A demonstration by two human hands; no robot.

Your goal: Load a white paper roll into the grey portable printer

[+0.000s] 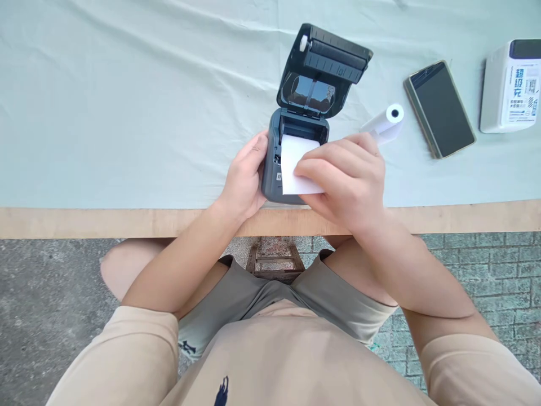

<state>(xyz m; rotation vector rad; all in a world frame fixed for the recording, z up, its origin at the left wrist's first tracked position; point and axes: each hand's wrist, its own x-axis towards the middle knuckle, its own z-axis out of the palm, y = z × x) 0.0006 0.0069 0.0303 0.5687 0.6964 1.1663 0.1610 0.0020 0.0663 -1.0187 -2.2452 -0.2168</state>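
Note:
A small dark grey receipt printer (270,189) stands near the table's front edge, its hinged lid (325,67) swung up and back. The lid's underside shows a black roller and a clear window. My left hand (247,175) wraps the printer's left side. A strip of white paper (293,163) comes out of the printer's bay over its front. My right hand (349,175) pinches this strip at its right side, hiding part of the printer. Just beyond the right hand lies a white paper roll (386,121) with a dark core hole, partly covered by that hand.
A smartphone (443,110) with a dark screen lies to the right. Beside it, at the far right, stands a white box-shaped device (494,90) with a printed label. A pale cloth (127,101) covers the table, whose bare wooden edge (105,223) runs along the front.

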